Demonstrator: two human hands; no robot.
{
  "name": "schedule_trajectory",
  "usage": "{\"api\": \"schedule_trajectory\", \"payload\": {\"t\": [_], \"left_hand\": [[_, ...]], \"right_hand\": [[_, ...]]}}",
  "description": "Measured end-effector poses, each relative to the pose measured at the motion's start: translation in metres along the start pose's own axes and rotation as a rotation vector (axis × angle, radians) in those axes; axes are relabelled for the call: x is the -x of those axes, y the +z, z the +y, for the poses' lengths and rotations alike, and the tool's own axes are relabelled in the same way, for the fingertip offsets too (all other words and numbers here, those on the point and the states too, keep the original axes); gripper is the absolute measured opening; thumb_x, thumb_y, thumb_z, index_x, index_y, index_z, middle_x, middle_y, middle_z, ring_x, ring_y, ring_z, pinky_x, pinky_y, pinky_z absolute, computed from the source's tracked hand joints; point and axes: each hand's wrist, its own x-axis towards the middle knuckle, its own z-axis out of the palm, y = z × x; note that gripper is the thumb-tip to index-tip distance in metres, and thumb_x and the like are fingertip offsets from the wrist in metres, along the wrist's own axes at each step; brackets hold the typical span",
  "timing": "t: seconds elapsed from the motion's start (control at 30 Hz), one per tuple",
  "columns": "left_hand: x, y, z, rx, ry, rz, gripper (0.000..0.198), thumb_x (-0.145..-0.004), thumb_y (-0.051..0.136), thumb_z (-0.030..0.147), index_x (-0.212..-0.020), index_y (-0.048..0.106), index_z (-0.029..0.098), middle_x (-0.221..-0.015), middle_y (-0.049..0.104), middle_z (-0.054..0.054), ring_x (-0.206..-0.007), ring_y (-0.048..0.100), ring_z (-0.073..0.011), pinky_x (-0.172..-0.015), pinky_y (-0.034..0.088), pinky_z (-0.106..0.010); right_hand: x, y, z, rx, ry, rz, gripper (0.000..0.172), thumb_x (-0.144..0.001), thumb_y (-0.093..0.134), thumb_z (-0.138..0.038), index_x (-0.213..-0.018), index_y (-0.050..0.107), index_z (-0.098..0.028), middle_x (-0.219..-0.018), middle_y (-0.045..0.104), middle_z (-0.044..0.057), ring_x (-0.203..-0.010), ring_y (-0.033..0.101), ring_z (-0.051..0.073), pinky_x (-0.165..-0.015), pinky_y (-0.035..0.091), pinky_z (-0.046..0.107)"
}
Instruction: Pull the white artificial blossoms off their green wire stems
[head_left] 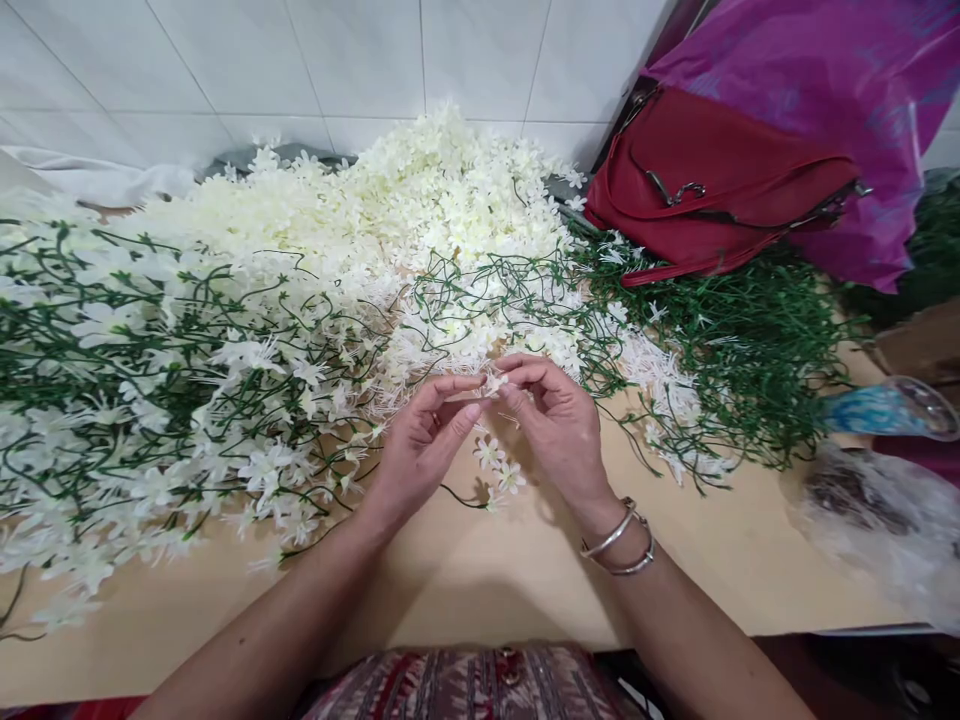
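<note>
My left hand (429,440) and my right hand (553,420) meet above the tan table (480,580), fingertips pinched together on a small white artificial flower (494,383). A thin green stem with several white blossoms (496,466) hangs below the hands, and I cannot tell which hand holds it. My right wrist wears silver bangles (619,540). Just beyond the fingers lies a big heap of loose cream petals (420,210).
Finished green sprigs with white flowers (135,380) cover the left side. Bare green stems (735,340) lie at right, under a red handbag (712,185) and purple plastic bag (840,80). A clear plastic bag (877,520) sits at the right edge. White tiled wall behind.
</note>
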Motion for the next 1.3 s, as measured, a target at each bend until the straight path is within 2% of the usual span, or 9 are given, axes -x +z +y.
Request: {"api": "schedule_trajectory", "payload": {"t": [0.1,0.27,0.33,0.53,0.7,0.87,0.93,1.1,1.3], "left_hand": [[0.000,-0.007,0.013,-0.257,0.142,-0.045,0.016,-0.099,0.070,0.031,-0.112,0.072,0.022,-0.111,0.075,-0.009,-0.099,0.074,-0.0202,-0.092,0.058,-0.034],[-0.003,-0.023,0.029,-0.617,0.270,-0.490,0.014,-0.088,0.083,0.035,-0.095,0.076,0.025,-0.092,0.077,-0.004,-0.087,0.072,-0.0204,-0.079,0.055,-0.032],[-0.005,-0.027,0.028,-0.711,0.297,-0.523,0.013,-0.090,0.081,0.033,-0.099,0.076,0.025,-0.097,0.077,-0.005,-0.089,0.072,-0.0203,-0.080,0.054,-0.031],[-0.008,-0.030,0.014,-0.848,0.414,-0.344,0.011,-0.101,0.063,0.020,-0.106,0.073,0.023,-0.096,0.074,-0.005,-0.090,0.071,-0.0188,-0.081,0.054,-0.030],[-0.001,-0.020,0.004,-0.933,0.401,-0.406,0.020,-0.098,0.070,0.026,-0.118,0.073,0.024,-0.116,0.073,-0.009,-0.104,0.070,-0.0245,-0.092,0.053,-0.038],[0.003,-0.011,0.000,-0.993,0.428,-0.410,0.007,-0.099,0.067,0.022,-0.098,0.074,0.022,-0.112,0.075,-0.008,-0.097,0.069,-0.0234,-0.091,0.050,-0.039],[0.001,-0.012,0.000,-0.914,0.432,-0.302,0.007,-0.099,0.066,0.021,-0.098,0.073,0.023,-0.103,0.077,-0.005,-0.092,0.071,-0.0210,-0.087,0.051,-0.035],[-0.003,-0.017,0.008,-0.686,0.361,0.199,0.008,-0.093,0.075,0.024,-0.101,0.073,0.024,-0.086,0.075,0.000,-0.074,0.066,-0.0148,-0.071,0.051,-0.026],[0.001,-0.014,0.004,-0.527,0.242,0.206,0.014,-0.092,0.077,0.029,-0.104,0.075,0.022,-0.090,0.076,-0.002,-0.076,0.069,-0.0141,-0.071,0.053,-0.025]], "right_hand": [[-0.002,-0.007,0.001,-0.033,0.038,0.074,0.006,-0.091,0.072,-0.025,-0.089,0.067,-0.024,-0.105,0.075,0.006,-0.104,0.069,0.023,-0.099,0.052,0.043],[-0.008,-0.022,0.005,0.086,0.023,0.201,0.011,-0.089,0.073,-0.031,-0.092,0.066,-0.023,-0.087,0.067,0.002,-0.084,0.063,0.020,-0.083,0.052,0.037],[-0.010,-0.026,0.005,0.110,0.004,0.218,0.011,-0.089,0.073,-0.031,-0.092,0.065,-0.023,-0.087,0.066,0.002,-0.084,0.062,0.020,-0.083,0.052,0.037],[-0.010,-0.032,0.003,0.198,-0.044,0.228,0.008,-0.091,0.071,-0.028,-0.092,0.065,-0.023,-0.090,0.068,0.004,-0.085,0.062,0.021,-0.081,0.051,0.037],[-0.011,-0.032,0.004,0.187,-0.016,0.244,0.009,-0.090,0.072,-0.029,-0.092,0.065,-0.023,-0.088,0.067,0.002,-0.084,0.062,0.020,-0.080,0.052,0.037],[-0.011,-0.031,0.006,0.198,-0.030,0.211,0.008,-0.090,0.071,-0.028,-0.091,0.066,-0.023,-0.088,0.067,0.002,-0.085,0.062,0.020,-0.083,0.051,0.037],[-0.010,-0.030,0.006,0.194,-0.044,0.203,0.007,-0.091,0.071,-0.027,-0.092,0.066,-0.023,-0.089,0.068,0.002,-0.086,0.063,0.020,-0.084,0.051,0.037],[-0.009,-0.028,0.006,0.195,-0.042,0.184,0.006,-0.091,0.071,-0.027,-0.091,0.066,-0.023,-0.088,0.068,0.001,-0.085,0.063,0.020,-0.084,0.050,0.037],[-0.007,-0.024,0.006,0.193,-0.059,0.142,0.006,-0.091,0.069,-0.025,-0.089,0.065,-0.023,-0.085,0.066,0.000,-0.083,0.061,0.019,-0.081,0.049,0.036]]}}
